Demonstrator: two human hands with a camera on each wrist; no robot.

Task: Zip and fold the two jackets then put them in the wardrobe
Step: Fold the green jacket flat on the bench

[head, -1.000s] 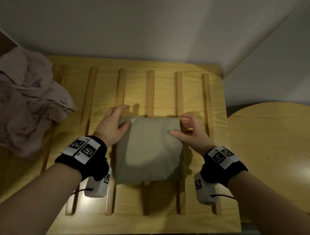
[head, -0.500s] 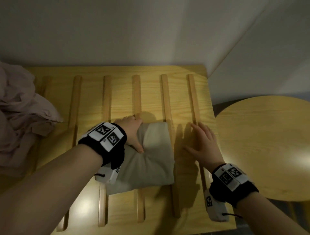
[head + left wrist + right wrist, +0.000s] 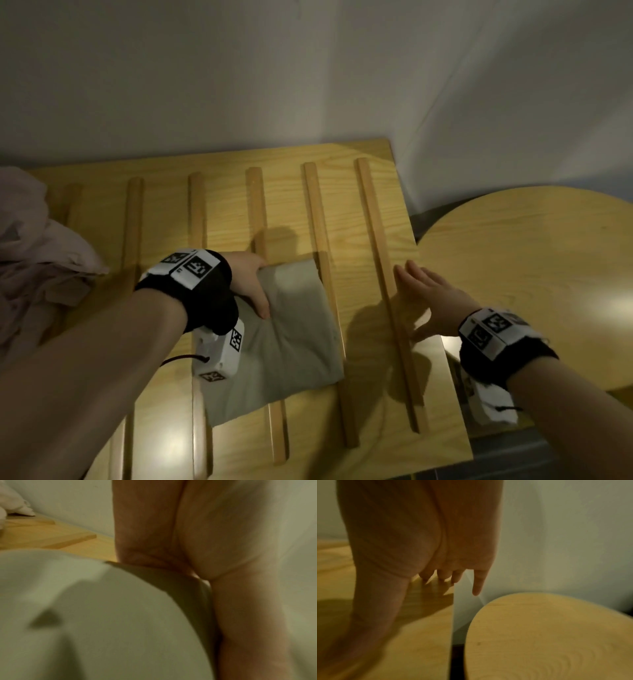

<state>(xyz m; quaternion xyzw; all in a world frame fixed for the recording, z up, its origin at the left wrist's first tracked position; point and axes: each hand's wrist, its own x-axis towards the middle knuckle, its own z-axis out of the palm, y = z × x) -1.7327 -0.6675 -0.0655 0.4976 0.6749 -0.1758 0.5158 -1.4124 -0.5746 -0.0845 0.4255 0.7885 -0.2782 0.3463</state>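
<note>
A: So, where does the folded jacket (image 3: 287,335) lie?
B: On the slatted board (image 3: 373,192), gripped at its far-left corner by the left hand (image 3: 248,284).
A: The right hand (image 3: 435,301)?
B: Flat-fingered, empty, to the jacket's right.

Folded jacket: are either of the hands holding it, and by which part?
The left hand grips the folded beige jacket at its far left corner, thumb on top. The right hand holds nothing, fingers straight above the slatted wooden surface.

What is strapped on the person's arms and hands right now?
Both forearms are bare, no sleeves. The left hand and right hand wear no gloves. Each wrist carries a black band topped with white black-patterned marker tags, and a white camera box with a thin dark cable beneath.
</note>
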